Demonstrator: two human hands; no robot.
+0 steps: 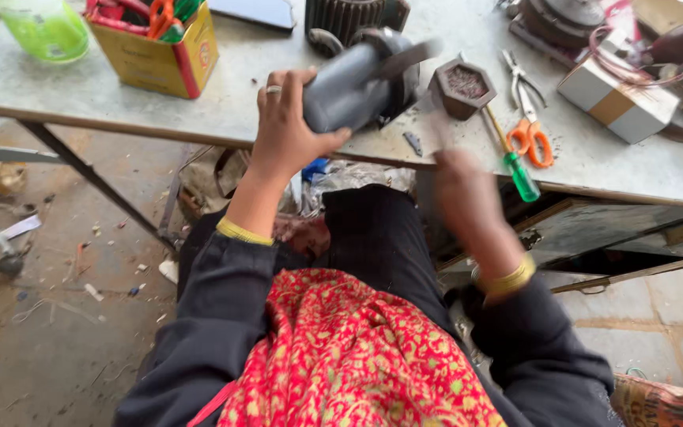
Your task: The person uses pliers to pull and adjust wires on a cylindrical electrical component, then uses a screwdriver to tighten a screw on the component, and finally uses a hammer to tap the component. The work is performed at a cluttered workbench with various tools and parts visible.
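- left hand (284, 130) wrapped over grey cylindrical motor housing (349, 91), thumb on near side, fingers curled over top, ring on one finger
- motor housing tilted, lifted at near edge of bench (57, 87), roughly mid-length of that edge, dark end cap facing far side
- right hand (462, 190) blurred, below near edge of bench, just right of the housing; fingers seem closed on a dark flat tool (405, 57) streaking up to the housing top, exact pinch cannot tell
- gold bangles on both wrists, dark sleeves, red patterned cloth over lap
- dark hexagonal cup (462, 87) with small bits inside, on bench just right of housing
- green-handled screwdriver (515, 162) lying with handle overhanging near edge
- orange-handled scissors (530, 134) beside screwdriver, pliers (519, 79) just behind them
- white and tan box (616, 104) toward right end of bench, red wire looped above it
- yellow box (160, 51) of tools toward far left, green translucent jar (45, 28) at far left corner
- ribbed dark motor part (345, 16) at far edge behind housing
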